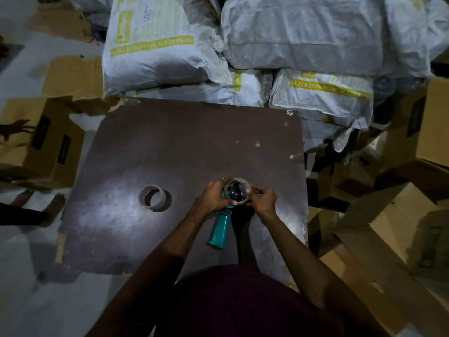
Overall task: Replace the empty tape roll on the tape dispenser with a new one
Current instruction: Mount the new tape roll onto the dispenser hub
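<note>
A teal-handled tape dispenser (219, 229) lies on the dark brown board (170, 147), handle pointing toward me. A thin brown roll ring (239, 182) sits around the dispenser's black hub. My left hand (213, 198) grips the ring and the dispenser's head from the left. My right hand (263, 200) pinches the ring's right edge with its fingertips. A second tape roll (151, 197) lies flat on the board to the left, about two hand-widths from my left hand.
Grey-white sacks with yellow print (279, 49) pile up behind the board. Cardboard boxes stand at the left (41, 142) and right (401, 203). The board's edges drop to a pale floor (36, 276).
</note>
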